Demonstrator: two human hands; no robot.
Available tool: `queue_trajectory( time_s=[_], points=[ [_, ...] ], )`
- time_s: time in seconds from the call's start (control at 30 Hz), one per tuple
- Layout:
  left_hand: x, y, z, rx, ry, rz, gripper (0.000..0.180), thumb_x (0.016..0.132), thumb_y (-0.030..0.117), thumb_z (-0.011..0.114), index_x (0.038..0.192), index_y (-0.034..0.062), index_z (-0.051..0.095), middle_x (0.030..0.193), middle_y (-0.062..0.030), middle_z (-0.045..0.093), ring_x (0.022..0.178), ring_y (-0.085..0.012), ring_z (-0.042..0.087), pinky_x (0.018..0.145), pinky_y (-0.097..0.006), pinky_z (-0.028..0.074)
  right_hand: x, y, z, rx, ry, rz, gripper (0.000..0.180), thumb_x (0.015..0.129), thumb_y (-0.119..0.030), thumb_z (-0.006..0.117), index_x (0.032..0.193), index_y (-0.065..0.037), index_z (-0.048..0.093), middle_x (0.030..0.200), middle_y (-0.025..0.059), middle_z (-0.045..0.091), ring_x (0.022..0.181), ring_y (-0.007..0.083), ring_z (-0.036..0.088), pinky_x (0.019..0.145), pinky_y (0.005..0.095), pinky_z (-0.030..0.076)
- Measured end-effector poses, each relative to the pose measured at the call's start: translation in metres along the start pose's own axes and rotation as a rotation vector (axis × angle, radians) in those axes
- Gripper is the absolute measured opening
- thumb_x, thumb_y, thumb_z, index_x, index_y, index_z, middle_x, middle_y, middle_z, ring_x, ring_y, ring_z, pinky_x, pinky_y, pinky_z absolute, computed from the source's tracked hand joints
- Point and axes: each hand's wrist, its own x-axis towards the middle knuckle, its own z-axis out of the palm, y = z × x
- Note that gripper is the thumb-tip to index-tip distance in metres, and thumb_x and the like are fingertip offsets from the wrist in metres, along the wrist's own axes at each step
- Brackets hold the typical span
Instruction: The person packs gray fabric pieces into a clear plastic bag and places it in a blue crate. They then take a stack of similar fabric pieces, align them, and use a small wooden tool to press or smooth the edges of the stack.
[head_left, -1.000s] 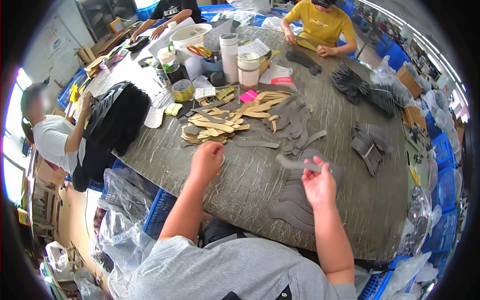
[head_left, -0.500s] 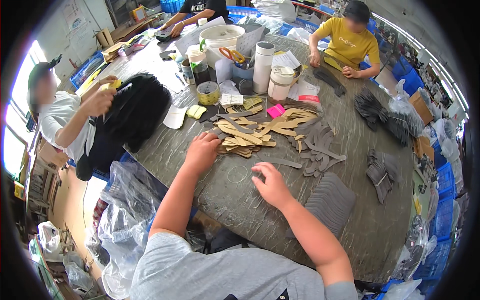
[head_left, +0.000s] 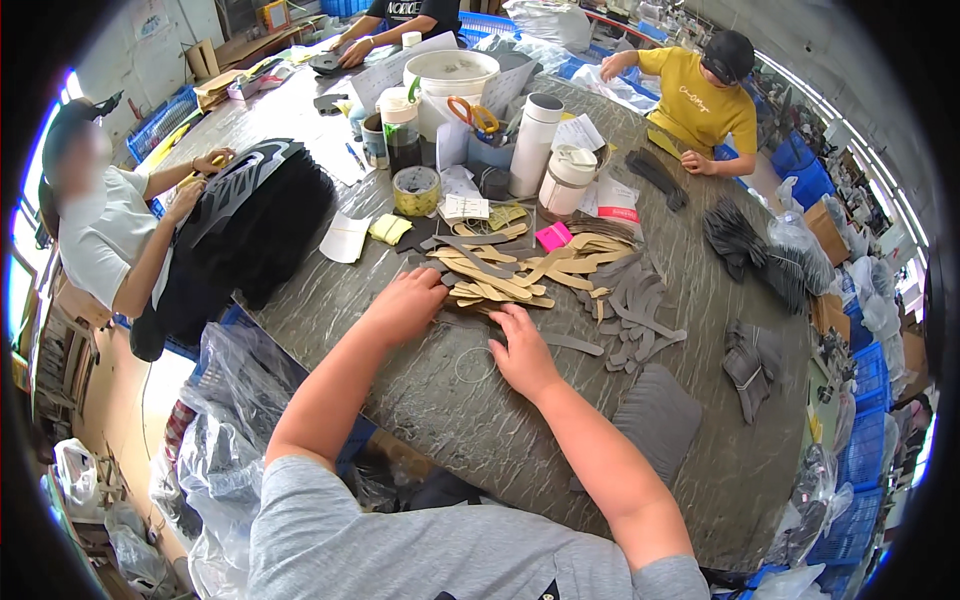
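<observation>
My left hand [head_left: 408, 306] curls its fingers round the left end of a small stack of curved strips at the near edge of a loose pile. Tan strips [head_left: 500, 290] and grey strips [head_left: 634, 312] make up this pile, overlapping at many angles. My right hand [head_left: 524, 358] has its fingers stretched and thumb apart, fingertips touching or just short of the same stack's near side. Between my hands, a thin pale ring like a rubber band [head_left: 476, 365] lies flat on the table. A neat fanned stack of grey pieces [head_left: 657, 420] sits right of my right forearm.
Behind the pile stand a white bucket [head_left: 450, 72], a white bottle [head_left: 536, 145], a lidded jar [head_left: 567, 180] and a tape roll [head_left: 416, 190]. Tied grey bundles [head_left: 752, 368] lie at right. A co-worker at left handles a black stack [head_left: 262, 225]; two more people sit across the table.
My right hand has moved forward and left to the stack's edge, and my left hand has shifted slightly. The left co-worker's hands have lowered onto the black stack.
</observation>
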Motion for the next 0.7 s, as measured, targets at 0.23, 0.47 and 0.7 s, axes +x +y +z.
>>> queue_trajectory(
  time_s=[0.23,0.47,0.7],
  points=[
    [-0.005,-0.011,0.010,-0.059,0.086,0.022,0.031,0.075,0.004,0.060,0.107,0.0041,0.062,0.109,-0.0109,0.056,0.110,-0.0302,0.050,0.096,-0.041,0.044,0.015,0.003,0.008,0.049,0.091,0.030,0.037,0.079,-0.006,0.068,0.115,0.000,0.059,0.116,0.0166,0.052,0.104,0.0358,0.057,0.090,0.0414,0.048],
    [-0.003,-0.016,0.022,0.070,0.167,0.028,0.026,0.079,0.007,0.057,0.105,0.0055,0.061,0.108,-0.0098,0.058,0.109,-0.0287,0.051,0.094,-0.040,0.042,0.022,0.013,0.015,-0.012,0.119,0.055,0.036,0.076,-0.007,0.072,0.111,-0.002,0.062,0.111,0.0131,0.052,0.102,0.0329,0.056,0.088,0.0420,0.046],
    [0.001,-0.006,0.007,0.043,0.276,0.106,0.026,0.079,0.007,0.056,0.105,0.0037,0.057,0.103,-0.0112,0.059,0.102,-0.0292,0.056,0.093,-0.038,0.039,0.028,-0.020,-0.012,-0.445,0.255,-0.118,0.044,0.072,-0.019,0.076,0.114,-0.012,0.063,0.109,0.0053,0.053,0.108,0.0254,0.048,0.089,0.0407,0.039]
  ],
)
